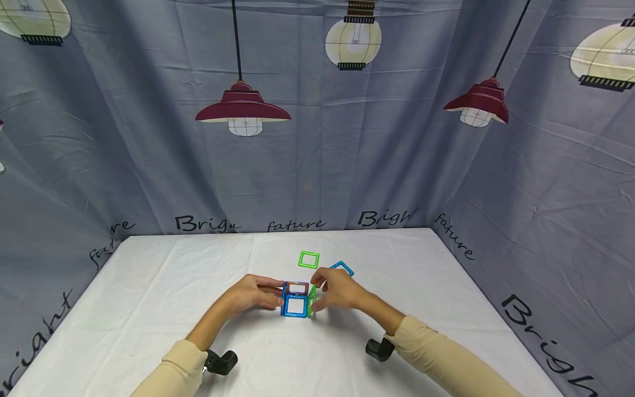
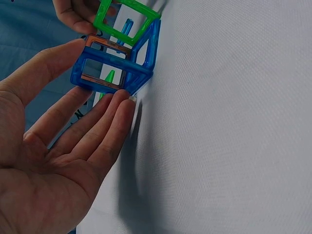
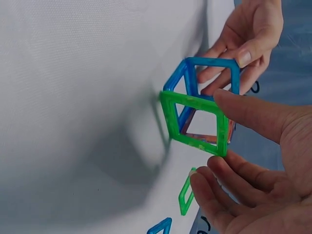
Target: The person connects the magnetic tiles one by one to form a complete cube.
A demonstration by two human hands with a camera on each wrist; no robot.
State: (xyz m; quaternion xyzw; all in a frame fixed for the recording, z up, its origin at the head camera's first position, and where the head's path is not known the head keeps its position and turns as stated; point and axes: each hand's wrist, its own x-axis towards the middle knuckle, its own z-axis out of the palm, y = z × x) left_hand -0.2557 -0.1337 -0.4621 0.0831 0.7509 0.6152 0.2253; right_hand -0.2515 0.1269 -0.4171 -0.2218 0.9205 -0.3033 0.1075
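Observation:
Square-framed magnetic tiles form a partly open box at mid-table. Its base is a blue tile (image 1: 296, 306); a brown-orange tile (image 1: 297, 288) stands at the back. On the left side stands another blue tile (image 2: 109, 63), which my left hand (image 1: 251, 292) holds by its edges with thumb and fingers. My right hand (image 1: 339, 289) pinches an upright green tile (image 3: 195, 101) at its outer edge, thumb on one corner and a fingertip on another. The green tile's lower edge meets the base on the right.
Behind the box, a loose green tile (image 1: 308, 259) lies flat on the white-covered table (image 1: 149, 286). A loose blue tile (image 1: 342, 268) lies beyond my right hand, partly hidden by it. A grey printed curtain (image 1: 297, 182) hangs around the table's back and sides.

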